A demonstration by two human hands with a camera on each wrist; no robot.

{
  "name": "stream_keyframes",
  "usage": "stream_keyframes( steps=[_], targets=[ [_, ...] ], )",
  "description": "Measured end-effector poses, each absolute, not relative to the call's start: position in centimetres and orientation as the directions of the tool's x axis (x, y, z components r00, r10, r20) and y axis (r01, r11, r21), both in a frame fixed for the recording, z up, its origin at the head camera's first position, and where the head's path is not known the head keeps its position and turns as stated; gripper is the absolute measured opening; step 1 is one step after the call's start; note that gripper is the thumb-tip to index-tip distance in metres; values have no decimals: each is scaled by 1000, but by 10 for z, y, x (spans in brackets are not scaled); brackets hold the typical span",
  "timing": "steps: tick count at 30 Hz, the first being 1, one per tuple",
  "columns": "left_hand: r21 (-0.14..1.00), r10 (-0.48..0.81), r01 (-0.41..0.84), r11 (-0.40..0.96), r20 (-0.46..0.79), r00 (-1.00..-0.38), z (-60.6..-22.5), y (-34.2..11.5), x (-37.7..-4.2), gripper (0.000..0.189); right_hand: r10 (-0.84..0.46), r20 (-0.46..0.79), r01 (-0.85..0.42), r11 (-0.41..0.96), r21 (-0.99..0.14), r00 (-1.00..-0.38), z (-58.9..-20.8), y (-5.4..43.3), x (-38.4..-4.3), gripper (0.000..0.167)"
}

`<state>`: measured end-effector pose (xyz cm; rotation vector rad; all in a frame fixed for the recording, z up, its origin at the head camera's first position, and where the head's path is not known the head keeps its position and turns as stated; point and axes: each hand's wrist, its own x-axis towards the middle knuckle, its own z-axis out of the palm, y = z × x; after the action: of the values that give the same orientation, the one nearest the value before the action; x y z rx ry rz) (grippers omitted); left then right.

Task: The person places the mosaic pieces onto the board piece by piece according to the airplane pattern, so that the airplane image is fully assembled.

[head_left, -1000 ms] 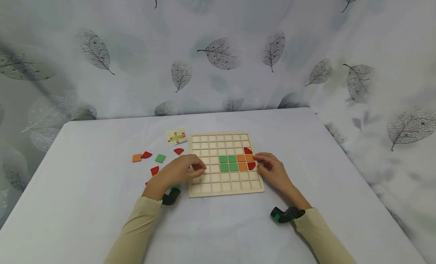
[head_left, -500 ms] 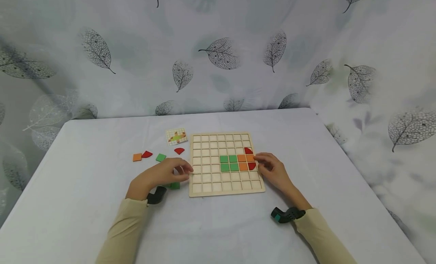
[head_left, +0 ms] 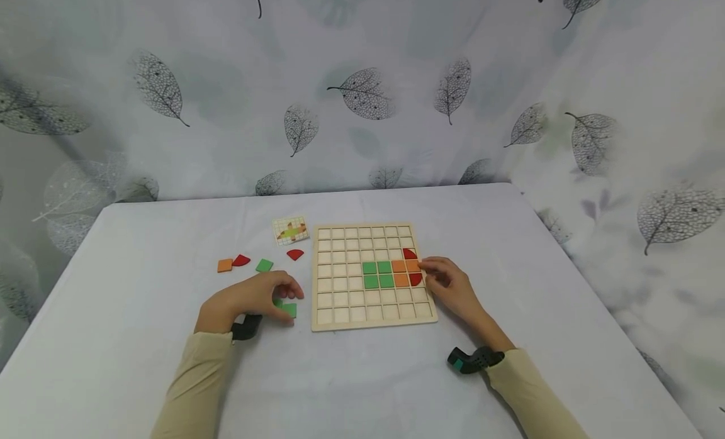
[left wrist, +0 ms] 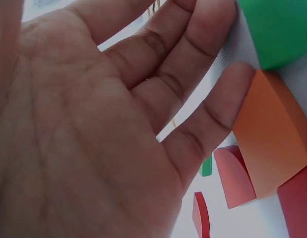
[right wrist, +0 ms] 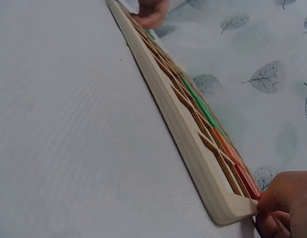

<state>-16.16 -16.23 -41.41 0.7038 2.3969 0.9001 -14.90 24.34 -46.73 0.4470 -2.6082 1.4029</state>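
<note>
My left hand point(head_left: 252, 299) hovers left of the board, fingers loosely bent over green square tiles point(head_left: 290, 310). Nothing shows in its grasp; in the left wrist view, its little finger is close to an orange square tile point(left wrist: 272, 139). At the right edge of the wooden grid board point(head_left: 374, 324), my right hand point(head_left: 455, 289) grips the rim with thumb and finger. Set into the board are a block of green tiles point(head_left: 377, 274), several orange squares point(head_left: 399, 273) and two red quarter-circle tiles point(head_left: 416, 280).
A pattern card point(head_left: 291, 231) lies beyond the board's far left corner. Loose on the white-covered table are a red tile point(head_left: 295, 255), another red tile point(head_left: 241, 260), an orange tile point(head_left: 224, 265) and a green tile point(head_left: 264, 265). Some tiles are hidden under my left hand.
My left hand has moved left from over the board to the loose tiles, its fingers lowering around the green ones. My right hand stays at the board's right edge.
</note>
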Motion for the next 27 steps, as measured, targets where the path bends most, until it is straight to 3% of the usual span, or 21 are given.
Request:
stream_keyframes(
  steps=[12, 27],
  targets=[
    [708, 558, 223, 670, -283, -780, -416, -168, -164, 27, -180, 248, -306, 527, -793, -952, -466, 242, -150, 31],
    [678, 555, 287, 676, -213, -804, -415, -164, -163, 24, -188, 251, -313, 519, -795, -950, -468, 243, -151, 31]
  ],
)
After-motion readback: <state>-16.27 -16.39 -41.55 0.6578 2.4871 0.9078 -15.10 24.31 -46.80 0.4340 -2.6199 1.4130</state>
